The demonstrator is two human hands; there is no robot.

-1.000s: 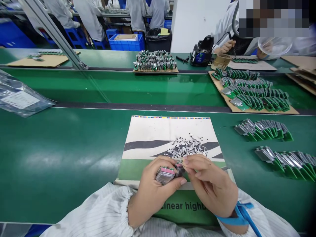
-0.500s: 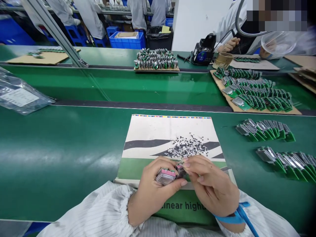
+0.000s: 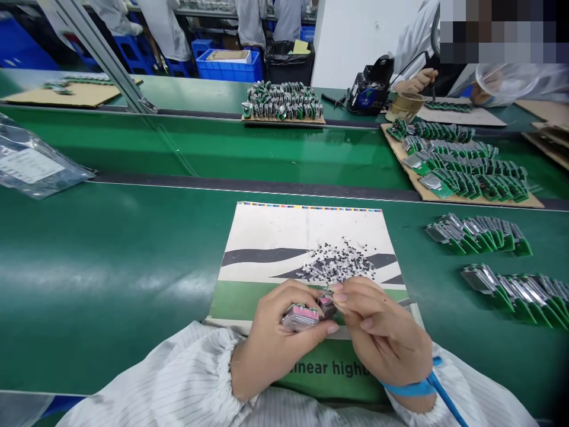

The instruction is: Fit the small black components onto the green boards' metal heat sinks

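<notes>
My left hand (image 3: pixel 269 335) is closed around a small stack of circuit boards (image 3: pixel 300 319) with metal casings and pink faces. One board (image 3: pixel 326 303) stands a little apart from the stack, between thumb and fingers. At its upper end, the fingertips of my right hand (image 3: pixel 384 332) are pinched together; whatever they grip is too small or hidden to tell. Just beyond both hands, a scattered pile of tiny black-and-silver parts (image 3: pixel 340 261) lies on a printed cardboard sheet (image 3: pixel 271 228).
Two rows of boards, one nearer (image 3: pixel 518 293) and one farther (image 3: pixel 480 233), lie to the right. Behind them, a cardboard tray (image 3: pixel 411 178) bears more boards. A plastic bag (image 3: pixel 35 163) rests at left. Across the bench, a co-worker's hand (image 3: pixel 422 80) is near a black device (image 3: pixel 370 89).
The camera view has shifted slightly. My hands keep nearly the same pose at the boards, with only small movement of the fingers.
</notes>
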